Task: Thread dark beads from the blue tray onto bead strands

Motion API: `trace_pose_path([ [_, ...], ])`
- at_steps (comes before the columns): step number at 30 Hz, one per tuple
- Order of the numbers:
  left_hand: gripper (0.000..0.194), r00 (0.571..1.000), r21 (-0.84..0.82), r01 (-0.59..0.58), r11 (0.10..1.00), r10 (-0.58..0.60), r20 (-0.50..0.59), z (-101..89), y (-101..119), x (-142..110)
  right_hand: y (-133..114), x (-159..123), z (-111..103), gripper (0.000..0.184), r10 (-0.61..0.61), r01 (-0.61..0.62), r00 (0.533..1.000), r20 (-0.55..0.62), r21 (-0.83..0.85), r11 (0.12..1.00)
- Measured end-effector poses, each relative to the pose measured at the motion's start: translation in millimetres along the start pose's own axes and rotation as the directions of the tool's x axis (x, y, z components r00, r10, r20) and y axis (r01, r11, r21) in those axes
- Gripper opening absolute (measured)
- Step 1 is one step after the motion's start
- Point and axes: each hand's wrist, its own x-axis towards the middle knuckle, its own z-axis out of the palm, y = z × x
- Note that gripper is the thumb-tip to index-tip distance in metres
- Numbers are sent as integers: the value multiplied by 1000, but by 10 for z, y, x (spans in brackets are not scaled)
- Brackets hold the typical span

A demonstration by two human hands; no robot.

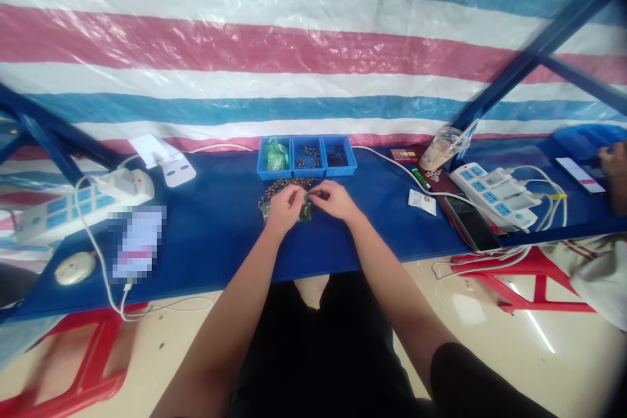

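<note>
My left hand [285, 209] is closed, its fingertips pinched at the edge of a small green packet [305, 212] low over the table. Close beside it, my right hand [335, 200] is closed too, thumb and finger pressed together near the packet; what they pinch is too small to make out. Just behind the hands lies a heap of small dark and brass-coloured parts [274, 188], partly covered by my left hand. Past the heap stands a blue three-part tray [306, 174]. It holds green plastic bags [276, 154], small brass-coloured parts [309, 157] and small black parts [336, 156].
Power strips [63, 209] [490, 196] with white cables lie at both sides. A blurred-out phone [140, 241] is left; a dark phone [471, 223], a white packet [422, 202] and a drink cup [441, 149] are right. Another person's hand [614, 163] shows at far right.
</note>
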Motion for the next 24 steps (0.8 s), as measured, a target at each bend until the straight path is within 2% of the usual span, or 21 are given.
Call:
trace_pose_path([
  [2,24,1000,-5,-7,1000,7,4,0,7,-1,-14,7,35,23,-50,51,999,16,-83,995],
  [5,23,1000,-9,-10,1000,10,3,1,13,3,-1,15,65,29,-54,60,998,41,-175,983],
  [10,21,1000,-11,-27,1000,27,9,-2,1,4,65,8,93,38,-107,115,992,67,-137,984],
  [13,20,999,-16,-53,998,53,-12,-3,-17,-3,91,17,131,22,-158,159,987,18,-121,980],
  [16,17,986,17,-115,993,116,-120,-8,-21,-4,78,45,159,14,-166,164,982,-92,-27,986],
  [18,17,965,53,-159,986,167,-204,-10,-16,6,67,70,167,15,-94,117,976,-198,111,987],
  [20,19,946,87,-180,980,197,-259,-3,-13,20,75,97,170,18,56,31,958,-280,295,955],
  [22,22,939,100,-181,978,202,-278,17,-15,34,104,125,167,26,226,-61,931,-285,490,869],
  [24,26,944,79,-172,982,188,-271,43,-15,48,134,149,156,36,339,-118,909,-241,633,765],
])
